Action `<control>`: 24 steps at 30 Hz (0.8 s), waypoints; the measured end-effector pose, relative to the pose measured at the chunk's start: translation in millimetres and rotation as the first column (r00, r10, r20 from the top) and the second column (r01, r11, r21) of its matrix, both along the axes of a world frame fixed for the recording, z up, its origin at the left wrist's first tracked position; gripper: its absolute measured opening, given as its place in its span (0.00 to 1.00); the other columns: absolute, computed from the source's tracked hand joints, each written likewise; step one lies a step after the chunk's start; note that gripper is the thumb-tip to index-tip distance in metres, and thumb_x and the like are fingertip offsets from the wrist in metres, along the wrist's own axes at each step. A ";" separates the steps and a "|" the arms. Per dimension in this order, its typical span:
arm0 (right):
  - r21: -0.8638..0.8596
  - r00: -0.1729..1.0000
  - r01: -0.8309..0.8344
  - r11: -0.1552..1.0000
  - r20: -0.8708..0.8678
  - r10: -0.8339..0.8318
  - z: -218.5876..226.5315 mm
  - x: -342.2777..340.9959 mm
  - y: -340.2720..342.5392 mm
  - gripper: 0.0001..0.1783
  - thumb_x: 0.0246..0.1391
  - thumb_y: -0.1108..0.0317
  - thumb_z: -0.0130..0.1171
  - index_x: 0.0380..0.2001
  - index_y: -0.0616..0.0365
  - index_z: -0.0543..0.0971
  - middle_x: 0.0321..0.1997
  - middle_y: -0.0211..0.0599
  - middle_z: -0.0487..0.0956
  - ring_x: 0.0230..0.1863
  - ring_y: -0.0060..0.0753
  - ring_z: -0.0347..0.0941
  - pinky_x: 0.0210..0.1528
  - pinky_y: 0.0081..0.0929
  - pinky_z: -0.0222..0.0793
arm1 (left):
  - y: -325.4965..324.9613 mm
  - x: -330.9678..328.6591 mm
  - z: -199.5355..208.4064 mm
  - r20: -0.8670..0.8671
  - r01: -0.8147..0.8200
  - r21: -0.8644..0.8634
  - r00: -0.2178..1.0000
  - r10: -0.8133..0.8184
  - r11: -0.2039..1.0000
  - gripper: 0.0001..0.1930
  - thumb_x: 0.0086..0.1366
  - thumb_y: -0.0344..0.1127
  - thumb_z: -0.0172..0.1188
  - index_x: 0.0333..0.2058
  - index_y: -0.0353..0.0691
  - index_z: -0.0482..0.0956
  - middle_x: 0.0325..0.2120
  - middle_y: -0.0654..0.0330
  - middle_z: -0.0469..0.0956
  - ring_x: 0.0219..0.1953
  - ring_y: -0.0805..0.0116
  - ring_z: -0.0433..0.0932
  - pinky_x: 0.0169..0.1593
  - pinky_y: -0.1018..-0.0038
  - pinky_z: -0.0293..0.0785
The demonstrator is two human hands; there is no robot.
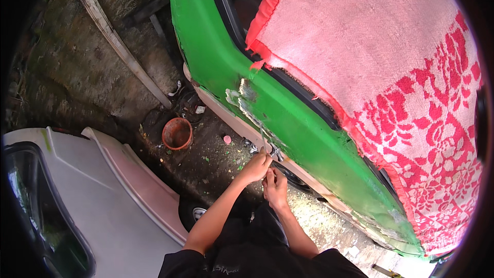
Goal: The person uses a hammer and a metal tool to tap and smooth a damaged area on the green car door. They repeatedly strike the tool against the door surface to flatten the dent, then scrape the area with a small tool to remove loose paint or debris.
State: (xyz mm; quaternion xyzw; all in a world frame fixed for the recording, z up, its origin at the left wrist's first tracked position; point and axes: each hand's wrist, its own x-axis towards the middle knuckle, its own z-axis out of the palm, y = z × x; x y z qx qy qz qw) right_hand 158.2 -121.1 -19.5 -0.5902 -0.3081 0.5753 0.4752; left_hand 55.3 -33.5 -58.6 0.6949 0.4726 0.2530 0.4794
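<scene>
Both my hands are together low on the side of a green car, just above its wheel. My left hand is closed, and a thin metal rod-like tool sticks up from its fingertips against the car's lower edge. My right hand is closed just below and beside the left one; what its fingers hold, if anything, is hidden. Beside the tool is a small shiny metal piece at the body's edge. Cracked, peeling filler shows on the panel farther up, with bare patches along the lower seam.
A pink and red patterned towel covers the green car's windows. A white and pinkish car stands at left. An orange-brown pot, a pink round object and scattered chips lie on the ground. A long curved strip leans at upper left.
</scene>
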 end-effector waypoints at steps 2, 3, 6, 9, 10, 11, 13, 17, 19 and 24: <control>0.007 0.999 0.020 1.000 -0.033 -0.020 1.0 3.0 -4.2 0.14 0.69 0.62 0.47 0.41 0.65 0.74 0.15 0.25 0.67 0.09 0.14 0.57 0.10 0.20 0.50 | -4.3 7.4 0.7 0.047 -0.039 -0.111 0.998 0.044 0.993 0.15 0.71 0.39 0.42 0.37 0.30 0.70 0.26 0.47 0.74 0.29 0.51 0.75 0.37 0.59 0.70; -0.006 1.000 0.009 1.000 -0.023 -0.009 1.2 8.0 -11.2 0.14 0.69 0.62 0.47 0.41 0.64 0.74 0.15 0.25 0.67 0.09 0.14 0.56 0.10 0.19 0.50 | -18.0 15.4 -8.4 0.159 -0.101 -0.040 0.982 0.106 0.994 0.16 0.71 0.38 0.42 0.34 0.30 0.71 0.26 0.47 0.73 0.30 0.50 0.75 0.39 0.59 0.69; -0.014 0.998 0.040 0.999 0.053 -0.039 5.1 1.6 -10.8 0.14 0.69 0.63 0.48 0.41 0.65 0.75 0.15 0.26 0.68 0.10 0.15 0.58 0.11 0.20 0.51 | -9.0 10.8 -9.4 0.088 -0.041 -0.101 0.995 0.050 0.994 0.15 0.71 0.38 0.41 0.34 0.30 0.71 0.25 0.48 0.73 0.30 0.52 0.76 0.38 0.60 0.70; 0.078 0.991 0.022 0.997 0.130 -0.032 -6.3 3.9 -13.0 0.14 0.68 0.64 0.49 0.39 0.65 0.76 0.15 0.27 0.70 0.11 0.15 0.59 0.12 0.21 0.52 | -9.0 9.4 -8.0 0.043 -0.023 -0.155 0.999 0.030 0.988 0.16 0.72 0.40 0.41 0.35 0.31 0.68 0.23 0.51 0.72 0.28 0.57 0.74 0.36 0.62 0.70; 0.071 0.992 0.016 0.997 0.125 -0.025 -5.6 6.5 -12.9 0.14 0.68 0.64 0.49 0.39 0.65 0.76 0.16 0.28 0.70 0.11 0.15 0.59 0.12 0.21 0.52 | -11.1 11.9 -4.8 0.049 -0.041 -0.138 0.998 0.048 0.990 0.16 0.73 0.40 0.41 0.35 0.31 0.68 0.23 0.51 0.72 0.28 0.57 0.74 0.36 0.63 0.70; 0.063 0.993 0.010 0.998 0.120 -0.018 -4.6 11.8 -13.4 0.14 0.68 0.64 0.50 0.38 0.65 0.76 0.16 0.28 0.71 0.11 0.15 0.60 0.13 0.22 0.53 | -15.8 15.1 -1.6 0.056 -0.059 -0.122 0.996 0.067 0.991 0.16 0.73 0.41 0.41 0.35 0.31 0.68 0.23 0.51 0.73 0.27 0.58 0.74 0.35 0.63 0.70; 0.092 0.990 -0.026 0.995 0.143 0.013 -4.5 19.1 -7.4 0.14 0.67 0.64 0.50 0.38 0.66 0.77 0.17 0.28 0.73 0.13 0.15 0.62 0.14 0.23 0.55 | -13.3 20.1 -0.4 0.151 -0.091 -0.122 0.982 0.109 0.988 0.17 0.74 0.43 0.43 0.36 0.32 0.69 0.23 0.55 0.72 0.27 0.62 0.73 0.35 0.65 0.70; 0.106 0.983 -0.038 0.994 0.185 0.018 -12.7 18.9 -5.0 0.14 0.67 0.65 0.51 0.40 0.66 0.78 0.19 0.31 0.75 0.15 0.18 0.65 0.17 0.24 0.58 | -19.0 18.9 -12.5 0.159 -0.086 -0.245 0.979 0.127 0.966 0.28 0.73 0.50 0.43 0.53 0.25 0.64 0.41 0.35 0.78 0.47 0.40 0.77 0.48 0.55 0.71; 0.105 0.969 -0.061 0.993 0.246 0.034 -10.2 23.2 1.2 0.14 0.67 0.65 0.51 0.40 0.67 0.78 0.19 0.31 0.75 0.16 0.19 0.66 0.18 0.24 0.60 | -17.6 24.3 -12.0 0.228 -0.123 -0.203 0.959 0.169 0.971 0.20 0.74 0.48 0.46 0.46 0.32 0.66 0.33 0.52 0.74 0.35 0.61 0.73 0.38 0.65 0.69; 0.048 0.976 -0.056 0.997 0.211 0.044 -14.3 25.0 5.6 0.14 0.66 0.65 0.50 0.41 0.67 0.78 0.19 0.32 0.76 0.15 0.19 0.66 0.18 0.25 0.60 | -17.1 26.8 -2.7 0.189 -0.181 -0.303 0.951 0.245 0.936 0.18 0.74 0.47 0.44 0.43 0.35 0.68 0.30 0.59 0.73 0.29 0.72 0.71 0.33 0.71 0.70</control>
